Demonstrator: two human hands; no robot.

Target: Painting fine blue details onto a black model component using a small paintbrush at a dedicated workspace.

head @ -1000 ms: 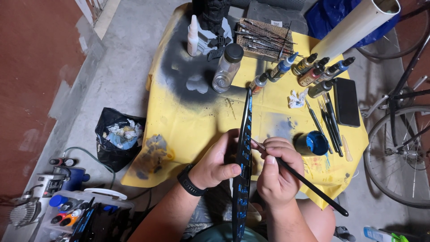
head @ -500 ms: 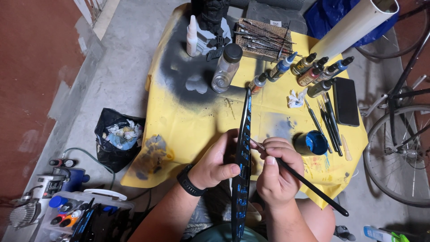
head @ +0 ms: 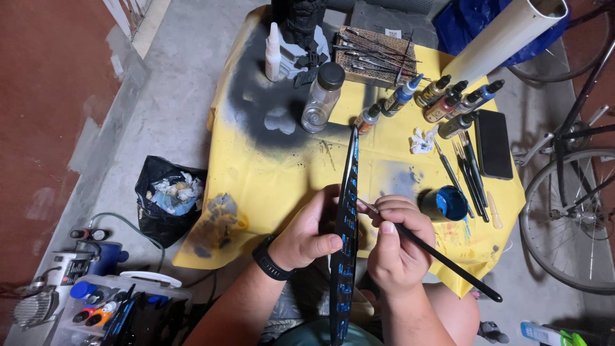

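Note:
My left hand (head: 309, 234), with a black watch on its wrist, grips a long, narrow black piece with blue markings (head: 346, 211) that stands on edge and reaches from my lap to the middle of the table. My right hand (head: 396, 248) holds a thin black paintbrush (head: 442, 257), its tip touching the right side of the black piece. A small round pot of blue paint (head: 448, 204) sits just right of my right hand on the yellow table cover (head: 269, 186).
Several small paint bottles (head: 442, 102), a clear jar (head: 321, 96), a white squeeze bottle (head: 273, 52), spare brushes (head: 469, 172), a black phone (head: 493, 143) and a tray of tools (head: 375, 56) lie on the table. A black rubbish bag (head: 168, 197) and a bicycle wheel (head: 567, 218) flank it.

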